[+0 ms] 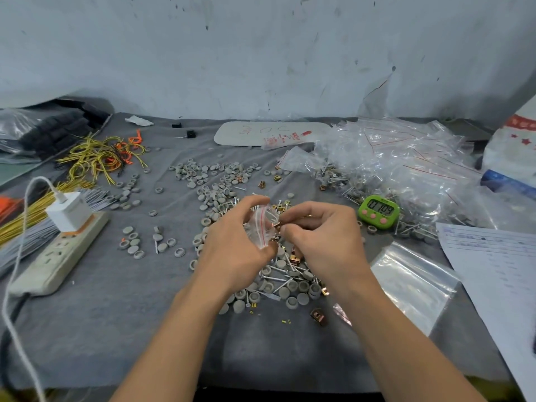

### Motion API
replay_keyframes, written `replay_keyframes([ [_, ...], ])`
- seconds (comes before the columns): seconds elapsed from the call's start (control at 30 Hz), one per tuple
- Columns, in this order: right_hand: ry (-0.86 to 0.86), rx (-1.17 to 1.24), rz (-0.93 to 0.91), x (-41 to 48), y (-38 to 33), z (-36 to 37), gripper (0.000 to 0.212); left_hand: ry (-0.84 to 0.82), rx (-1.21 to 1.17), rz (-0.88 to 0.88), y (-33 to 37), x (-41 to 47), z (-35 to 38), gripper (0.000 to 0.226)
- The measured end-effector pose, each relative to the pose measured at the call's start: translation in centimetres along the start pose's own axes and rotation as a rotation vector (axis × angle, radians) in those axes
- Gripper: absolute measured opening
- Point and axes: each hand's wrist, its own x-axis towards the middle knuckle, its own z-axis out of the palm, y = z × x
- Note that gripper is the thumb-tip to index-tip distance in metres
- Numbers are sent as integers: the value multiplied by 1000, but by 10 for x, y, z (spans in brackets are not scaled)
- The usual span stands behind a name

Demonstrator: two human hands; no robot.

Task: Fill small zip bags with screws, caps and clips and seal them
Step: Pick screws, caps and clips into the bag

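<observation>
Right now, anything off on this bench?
Nothing broken, but caps and screws lie loose across the cloth, not in trays; one clip sits apart from the pile, nearer the front edge.

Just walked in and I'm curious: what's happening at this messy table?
A person is packing small hardware. The left hand holds a small clear zip bag with a red strip, while the right hand pinches a copper-coloured metal clip at its mouth. Loose grey round caps and screws cover the grey cloth; a heap of clear bags lies far right.
</observation>
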Motion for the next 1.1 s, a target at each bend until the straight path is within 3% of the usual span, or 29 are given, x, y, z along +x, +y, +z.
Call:
replay_keyframes([
  [0.2,74,-67,-131,3,-2,5,29,2,7,13,-2,-2,-3,71],
  [0.4,-28,-242,-299,2,2,9,24,-103,3,87,4,-2,1,63],
  [0.53,-122,-192,-261,1,2,9,16,-153,-32,91,6,-2,5,61],
  [0.63,14,-161,-242,4,-2,-3,5,-79,-5,66,3,0,3,64],
  [0.73,116,-283,-239,6,-2,-30,14,-11,-18,79,0,1,-2,68],
  [0.8,28,-438,-200,7,0,-49,18,5,-30,75,0,1,-5,68],
  [0.97,-412,-821,36,-1,7,-78,21,0,-40,57,2,1,-4,70],
  [1.1,-456,-996,-5,-9,15,-74,24,-7,-41,42,5,1,-1,70],
])
